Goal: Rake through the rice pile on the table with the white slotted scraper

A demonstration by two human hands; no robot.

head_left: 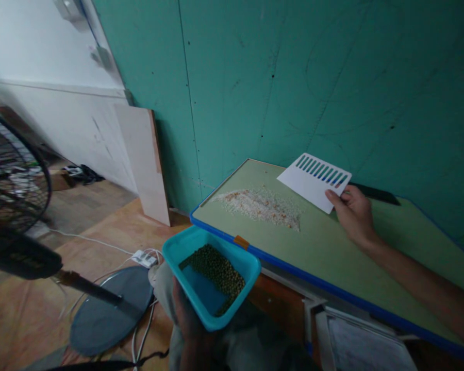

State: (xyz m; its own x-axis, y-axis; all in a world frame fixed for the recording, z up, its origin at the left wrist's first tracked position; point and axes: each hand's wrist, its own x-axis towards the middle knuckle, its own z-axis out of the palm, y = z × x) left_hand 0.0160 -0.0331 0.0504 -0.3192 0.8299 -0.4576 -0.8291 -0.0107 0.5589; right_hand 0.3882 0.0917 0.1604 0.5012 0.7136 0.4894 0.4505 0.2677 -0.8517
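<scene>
White slotted plastic scraper (pixel 303 181) pinched in right hand (pixel 353 211) above pale-green desk (pixel 328 252).

White grain heap (pixel 261 206) to its left, long axis roughly along near edge; turquoise plastic tub (pixel 237 252) gripped by left hand (pixel 186 309).

Bare right grip (pixel 355 214) is pinched, thumb (pixel 335 199) uppermost, bare forearm (pixel 419 273) extended; bare left grip (pixel 187 313) sits lower, partly hidden.

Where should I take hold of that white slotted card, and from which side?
I'd pinch the white slotted card by its short right edge, coming from the right, thumb on top like the right hand's, fingers beneath. It's thin and flat, and that likely leaves the plain long edge, opposite the slots, free.
</scene>
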